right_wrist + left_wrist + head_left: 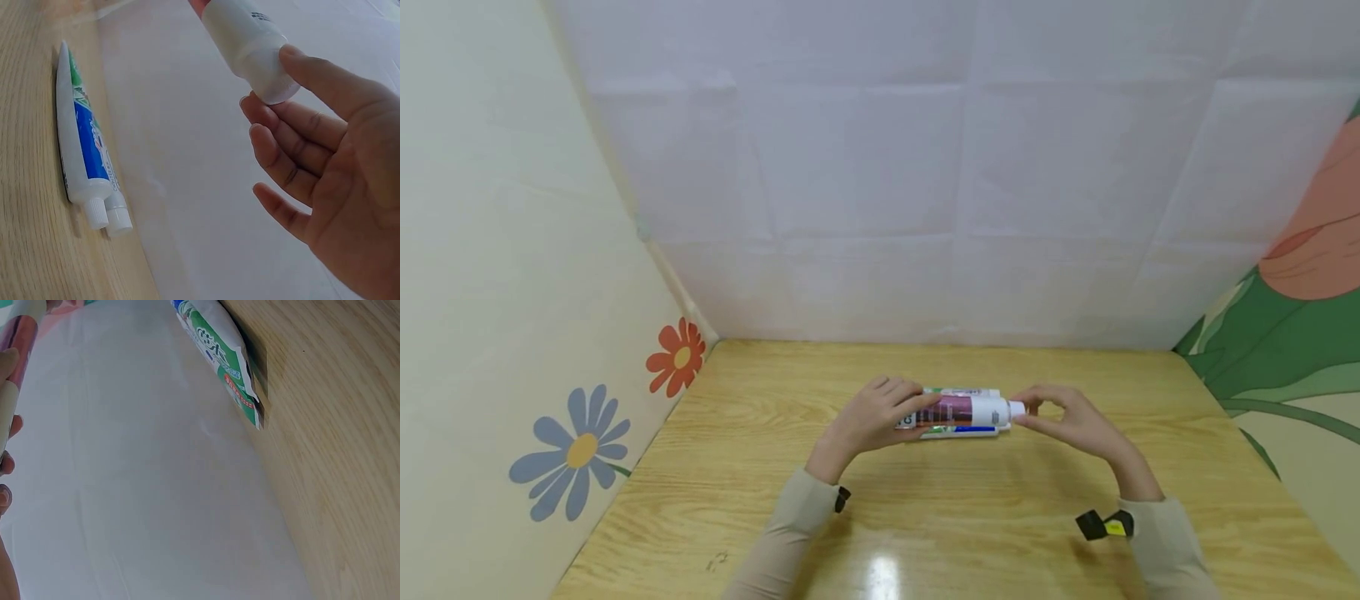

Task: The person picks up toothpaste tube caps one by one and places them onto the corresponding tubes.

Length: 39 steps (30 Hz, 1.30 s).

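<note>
My left hand [880,412] grips a purple-and-white tube [955,410] by its body, holding it level above the table with its white cap [1017,410] pointing right. At that end, my right hand [1078,421] pinches the cap between thumb and index finger, and its other fingers are loosely bent in the right wrist view. Below the held tube lie two toothpaste tubes side by side: one with a blue and green print [92,144], and another white-capped one [119,212] partly hidden behind it. Only part of the held tube [24,344] shows in the left wrist view.
The wooden table [962,517] meets a white sheet-covered wall [865,167] at the back. Side walls with painted flowers [580,450] stand left and right. Each wrist wears a small black device [1092,525].
</note>
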### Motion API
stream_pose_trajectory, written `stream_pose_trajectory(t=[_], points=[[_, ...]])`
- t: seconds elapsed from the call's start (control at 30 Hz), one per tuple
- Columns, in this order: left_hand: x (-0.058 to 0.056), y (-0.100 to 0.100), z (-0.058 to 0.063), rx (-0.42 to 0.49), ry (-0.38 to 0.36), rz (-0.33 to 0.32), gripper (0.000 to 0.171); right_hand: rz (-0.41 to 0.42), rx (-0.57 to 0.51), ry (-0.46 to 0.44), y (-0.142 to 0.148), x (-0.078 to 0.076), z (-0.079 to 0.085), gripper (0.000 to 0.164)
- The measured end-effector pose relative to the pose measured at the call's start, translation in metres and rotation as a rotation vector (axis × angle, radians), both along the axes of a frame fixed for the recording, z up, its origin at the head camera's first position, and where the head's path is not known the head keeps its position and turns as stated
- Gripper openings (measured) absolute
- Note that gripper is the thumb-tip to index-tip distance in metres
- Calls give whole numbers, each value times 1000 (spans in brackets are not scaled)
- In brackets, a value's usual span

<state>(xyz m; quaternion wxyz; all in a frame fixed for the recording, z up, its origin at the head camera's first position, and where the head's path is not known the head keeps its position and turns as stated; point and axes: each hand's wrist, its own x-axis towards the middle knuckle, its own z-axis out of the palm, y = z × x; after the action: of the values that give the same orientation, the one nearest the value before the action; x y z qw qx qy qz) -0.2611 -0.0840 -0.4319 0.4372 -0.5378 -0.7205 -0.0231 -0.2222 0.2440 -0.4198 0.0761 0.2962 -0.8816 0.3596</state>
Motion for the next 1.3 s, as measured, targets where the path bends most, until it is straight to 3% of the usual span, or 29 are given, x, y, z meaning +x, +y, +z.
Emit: stream_pose_trajectory(t=[0.43, 0.8, 1.0, 1.3], points=[[2, 1, 2, 10, 46, 18, 50, 39, -13, -120, 1, 1, 5, 16], [3, 1, 4, 28, 67, 12, 49, 89, -25, -93, -4, 5, 12, 24], [4, 0, 7, 40, 74, 21, 51, 75, -36, -97, -2, 1, 3, 18], [4, 0, 9, 62, 61, 21, 63, 81, -73, -73, -3, 3, 3, 55]])
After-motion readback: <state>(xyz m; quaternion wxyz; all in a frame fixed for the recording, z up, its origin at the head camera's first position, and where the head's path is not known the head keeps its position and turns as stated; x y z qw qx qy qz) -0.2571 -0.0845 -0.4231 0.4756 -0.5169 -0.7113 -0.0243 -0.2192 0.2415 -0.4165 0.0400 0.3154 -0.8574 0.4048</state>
